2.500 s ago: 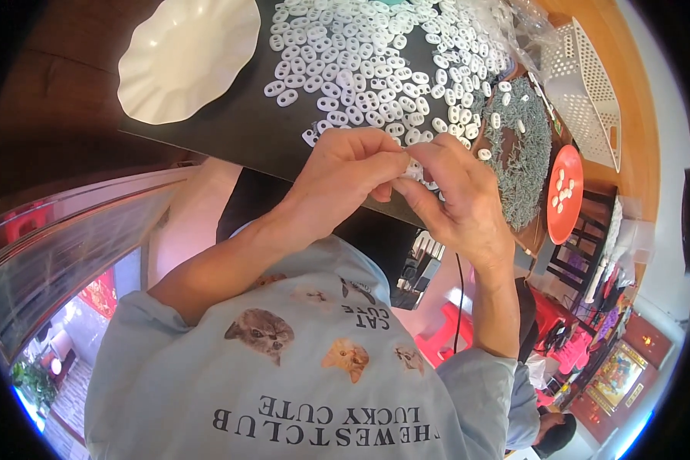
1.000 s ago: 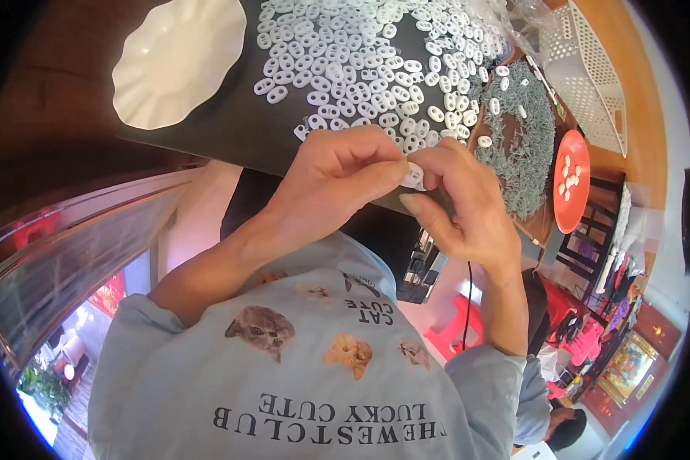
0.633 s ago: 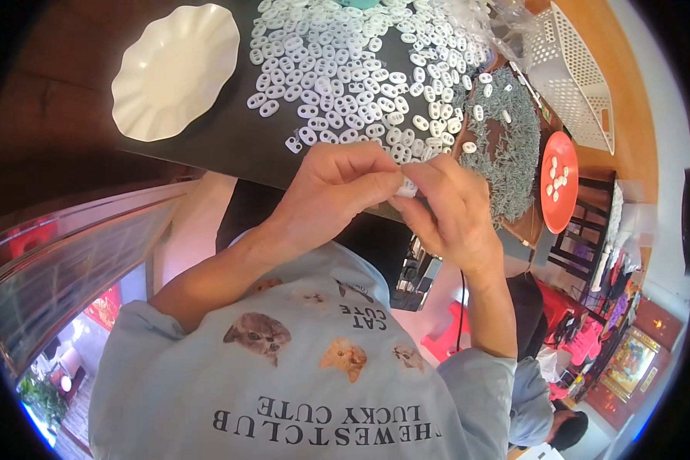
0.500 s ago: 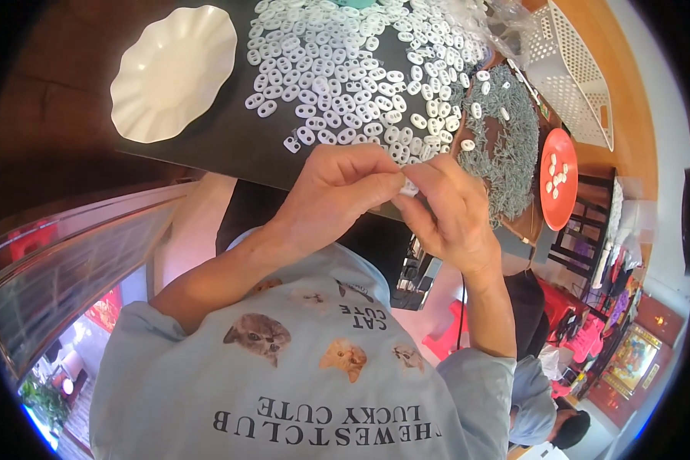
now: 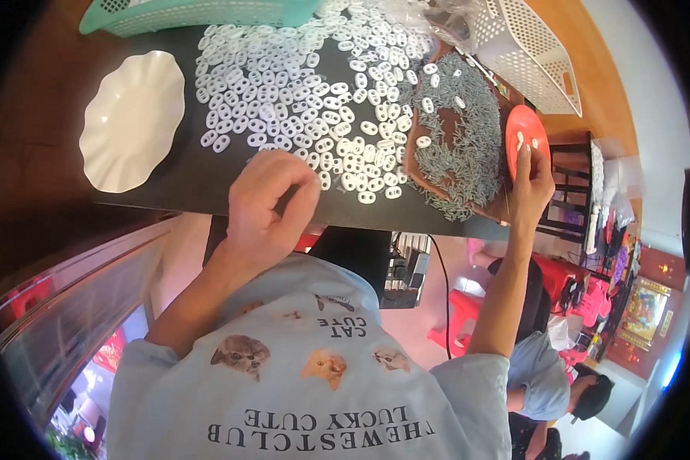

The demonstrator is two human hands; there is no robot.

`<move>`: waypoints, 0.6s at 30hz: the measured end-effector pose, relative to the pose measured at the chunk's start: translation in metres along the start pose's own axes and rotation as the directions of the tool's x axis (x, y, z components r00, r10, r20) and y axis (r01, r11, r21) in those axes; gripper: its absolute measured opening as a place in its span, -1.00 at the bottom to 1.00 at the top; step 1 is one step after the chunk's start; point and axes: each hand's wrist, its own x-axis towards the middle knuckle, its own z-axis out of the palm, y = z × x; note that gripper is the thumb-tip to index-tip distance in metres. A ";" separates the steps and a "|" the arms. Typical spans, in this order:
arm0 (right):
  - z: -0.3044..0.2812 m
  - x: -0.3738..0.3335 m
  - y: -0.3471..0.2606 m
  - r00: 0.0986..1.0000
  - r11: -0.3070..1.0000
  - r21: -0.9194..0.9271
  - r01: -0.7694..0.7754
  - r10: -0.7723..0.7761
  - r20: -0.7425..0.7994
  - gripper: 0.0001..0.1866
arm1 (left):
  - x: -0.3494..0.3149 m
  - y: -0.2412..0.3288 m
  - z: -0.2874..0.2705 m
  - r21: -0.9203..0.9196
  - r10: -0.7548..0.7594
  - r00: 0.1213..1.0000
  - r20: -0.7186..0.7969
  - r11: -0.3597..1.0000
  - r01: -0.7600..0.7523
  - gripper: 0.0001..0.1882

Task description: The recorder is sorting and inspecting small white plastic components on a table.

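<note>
Over the red plate (image 5: 518, 123) at the right, my right hand (image 5: 533, 184) reaches with its fingertips at a small white oval piece (image 5: 520, 141), which it appears to pinch. Another white piece shows beside them, and the hand hides part of the plate. My left hand (image 5: 270, 201) hovers at the table's front edge, thumb and forefinger curled together. Whatever lies between those tips is too small or hidden to make out. Beyond it spread many white oval two-hole plastic pieces (image 5: 276, 107).
Small grey rod-like pieces (image 5: 475, 146) are heaped on a brown tray (image 5: 431, 165) between the white pieces and the plate. A white scalloped dish (image 5: 134, 123) stands left, a green basket (image 5: 207, 17) far back, a white perforated basket (image 5: 525, 54) back right. Another person (image 5: 548, 376) is at lower right.
My hands, together before, are now apart: the right has moved right to the red plate, the left has drawn leftward. The view has shifted, bringing more of the green basket into sight.
</note>
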 end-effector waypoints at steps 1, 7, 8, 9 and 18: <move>-0.005 0.006 0.007 0.998 0.992 -0.114 -0.054 0.059 0.032 -0.66 | 0.002 -0.001 -0.001 -0.004 0.003 1.000 0.002 1.000 -0.003 -0.96; 0.013 -0.012 -0.048 0.941 0.990 0.120 0.070 -0.106 0.322 -0.72 | 0.006 -0.007 0.000 0.084 0.090 0.996 -0.022 0.993 -0.088 -0.97; 0.027 -0.018 -0.061 0.913 0.960 0.216 0.180 -0.245 0.327 -0.76 | 0.006 -0.010 0.002 0.092 0.112 0.994 -0.019 0.990 -0.110 -0.96; 0.045 -0.020 -0.076 0.865 0.903 0.321 0.285 -0.387 0.320 -0.79 | 0.006 -0.011 0.002 0.111 0.130 0.991 -0.019 0.986 -0.127 -0.96; 0.133 -0.004 -0.160 0.512 0.630 0.241 0.738 -0.756 0.407 -0.85 | 0.004 -0.016 0.006 0.152 0.197 0.973 -0.118 0.972 -0.178 -0.91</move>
